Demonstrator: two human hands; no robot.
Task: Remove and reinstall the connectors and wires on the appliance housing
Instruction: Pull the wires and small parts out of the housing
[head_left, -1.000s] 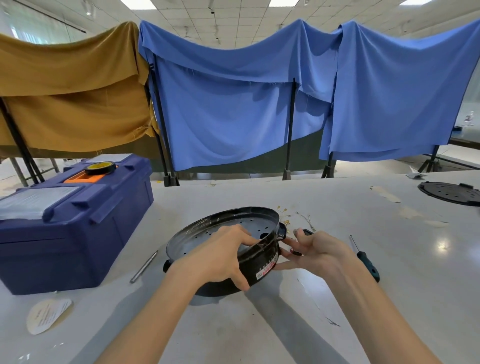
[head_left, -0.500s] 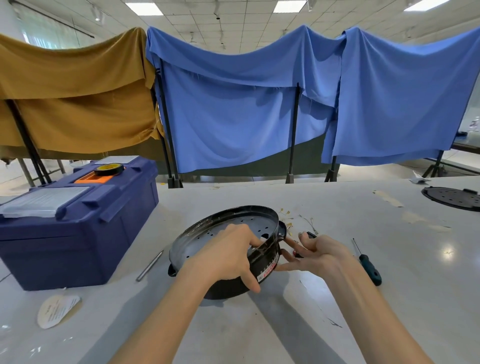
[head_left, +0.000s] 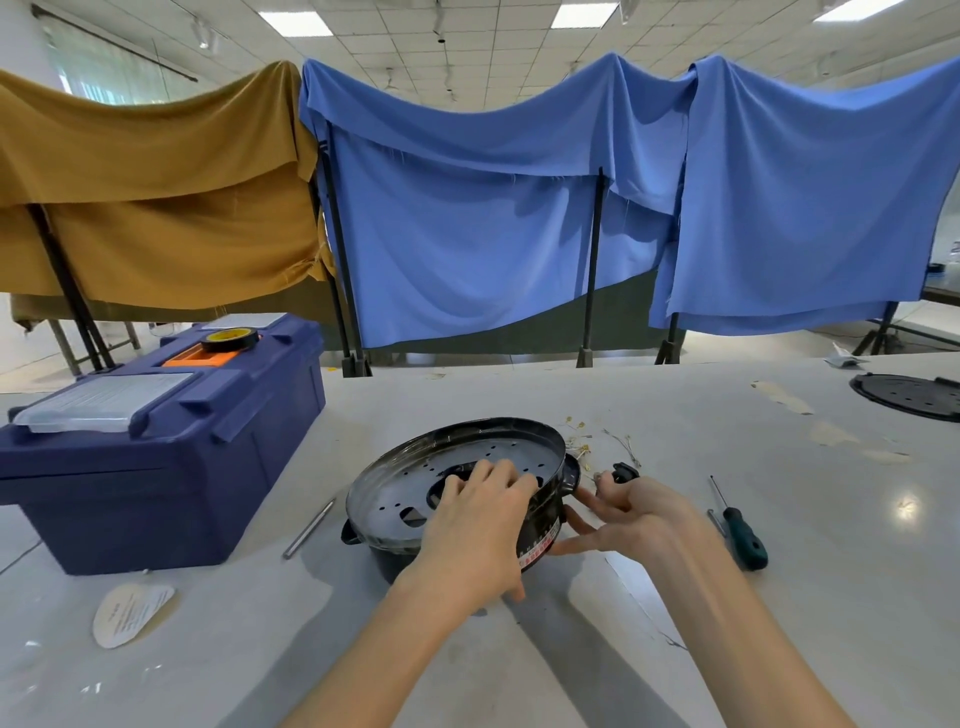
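Observation:
A round black appliance housing lies tilted on the white table, its perforated metal base plate facing up. My left hand lies over its near right rim, fingers on the plate and thumb down the side wall. My right hand touches the housing's right side by the label, fingers spread, and holds a small black connector at its top. Thin loose wires lie on the table just behind.
A blue toolbox with a tape roll stands at the left. A metal rod lies left of the housing, a green-handled screwdriver to the right. A black round plate sits far right. A paper label lies near left.
My left hand slid up from the housing's side wall onto the base plate. My right hand shifted slightly along the right side. The view moved closer.

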